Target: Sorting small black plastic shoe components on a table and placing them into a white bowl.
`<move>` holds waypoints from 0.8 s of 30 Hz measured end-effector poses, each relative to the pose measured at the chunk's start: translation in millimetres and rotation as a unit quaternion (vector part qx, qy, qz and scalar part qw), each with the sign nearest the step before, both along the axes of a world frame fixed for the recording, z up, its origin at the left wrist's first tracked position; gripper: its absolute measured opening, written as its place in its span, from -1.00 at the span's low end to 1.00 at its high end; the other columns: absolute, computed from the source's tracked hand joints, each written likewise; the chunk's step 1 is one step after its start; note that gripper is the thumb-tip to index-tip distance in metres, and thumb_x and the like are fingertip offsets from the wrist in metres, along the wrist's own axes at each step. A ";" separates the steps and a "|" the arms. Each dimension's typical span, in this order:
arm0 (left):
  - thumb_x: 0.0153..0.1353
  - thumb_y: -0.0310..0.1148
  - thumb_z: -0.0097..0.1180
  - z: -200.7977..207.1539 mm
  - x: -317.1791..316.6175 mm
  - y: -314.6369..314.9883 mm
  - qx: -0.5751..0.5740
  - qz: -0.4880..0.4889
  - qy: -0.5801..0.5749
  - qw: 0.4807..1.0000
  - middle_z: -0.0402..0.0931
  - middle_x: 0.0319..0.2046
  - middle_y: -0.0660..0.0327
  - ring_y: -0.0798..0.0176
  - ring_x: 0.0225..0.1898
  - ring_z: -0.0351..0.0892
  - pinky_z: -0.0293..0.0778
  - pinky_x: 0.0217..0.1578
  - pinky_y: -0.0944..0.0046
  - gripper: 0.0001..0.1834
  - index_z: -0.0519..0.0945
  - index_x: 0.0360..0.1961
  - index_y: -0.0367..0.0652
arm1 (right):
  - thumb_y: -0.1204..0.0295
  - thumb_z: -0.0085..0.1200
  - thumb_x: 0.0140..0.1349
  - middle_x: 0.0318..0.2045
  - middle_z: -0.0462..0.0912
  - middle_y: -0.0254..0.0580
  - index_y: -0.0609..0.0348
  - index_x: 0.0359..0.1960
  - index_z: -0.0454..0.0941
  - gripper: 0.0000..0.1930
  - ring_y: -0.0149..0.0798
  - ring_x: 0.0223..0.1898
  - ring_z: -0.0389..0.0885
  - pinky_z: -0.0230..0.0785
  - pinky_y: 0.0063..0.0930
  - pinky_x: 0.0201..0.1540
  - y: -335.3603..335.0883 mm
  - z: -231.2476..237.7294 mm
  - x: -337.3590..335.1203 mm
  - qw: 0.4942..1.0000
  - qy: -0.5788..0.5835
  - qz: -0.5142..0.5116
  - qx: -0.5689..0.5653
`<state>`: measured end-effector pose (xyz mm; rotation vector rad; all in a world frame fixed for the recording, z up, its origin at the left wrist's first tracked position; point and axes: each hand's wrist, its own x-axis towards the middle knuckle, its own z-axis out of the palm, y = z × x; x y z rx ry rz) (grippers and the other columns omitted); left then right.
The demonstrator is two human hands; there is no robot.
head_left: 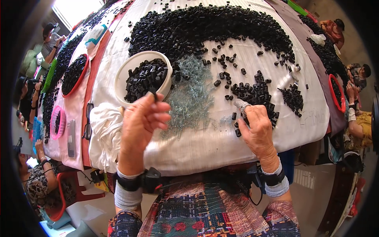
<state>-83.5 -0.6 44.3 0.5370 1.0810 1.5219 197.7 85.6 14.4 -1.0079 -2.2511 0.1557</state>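
Note:
My left hand (145,114) is at the near rim of a white round tub (169,85) heaped with small black cylindrical pieces. Its thumb and index finger pinch one small black piece (153,93). My right hand (256,128), with a pale wrap (241,104) on one fingertip, is curled at the near edge of a pile of black cylindrical pieces (254,91). Whatever its fingers hold is hidden. Between the hands lies a spread of thin, clear bluish small parts, like tiny springs (187,104).
A large heap of black pieces (205,25) covers the far cloth. Smaller black parts (292,98) lie to the right. Bunched white cloth (106,128), glasses (87,122) and a phone (71,138) sit at left. Other people work at tables on both sides.

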 end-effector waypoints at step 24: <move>0.26 -0.39 0.04 -13.6 33.3 -12.6 -0.044 -0.118 -0.035 0.991 0.58 -0.37 0.09 0.32 -0.44 0.61 0.56 -0.48 0.41 -0.76 0.48 -0.10 -0.31 | 0.59 0.15 -0.14 -0.30 0.52 -0.09 0.24 -0.18 0.42 -0.61 -0.05 -0.26 0.45 0.31 -0.26 -0.18 17.1 -8.5 -18.7 0.998 -0.037 0.048 -0.027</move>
